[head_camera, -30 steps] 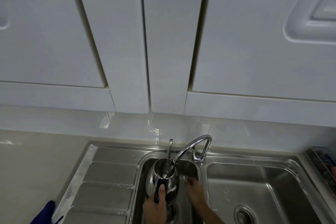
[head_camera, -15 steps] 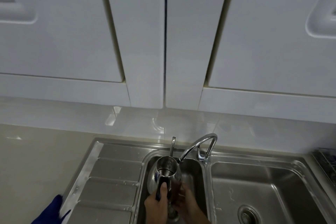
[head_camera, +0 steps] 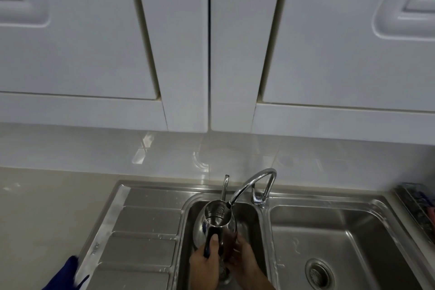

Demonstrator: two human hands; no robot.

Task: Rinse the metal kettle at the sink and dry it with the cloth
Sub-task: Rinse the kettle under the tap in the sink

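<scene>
A shiny metal kettle (head_camera: 213, 218) with a thin upright spout stands lidless in the small middle sink basin (head_camera: 247, 216), its mouth right under the tap (head_camera: 253, 183) outlet. My left hand (head_camera: 204, 266) grips its dark handle, thumb on top. My right hand (head_camera: 244, 260) lies against the kettle's right side, fingers on the metal. A dark blue cloth (head_camera: 66, 275) lies on the counter at the bottom left, by the drainboard's edge. Whether water runs from the tap is not visible.
A ribbed drainboard (head_camera: 143, 235) lies left of the basin and a larger basin (head_camera: 334, 242) with a drain to the right. A wire rack (head_camera: 416, 205) with items sits at the far right. White wall cabinets (head_camera: 211, 42) hang overhead.
My right hand moved from the basin floor up to the kettle's right side. The view shifted slightly, showing more of the blue cloth.
</scene>
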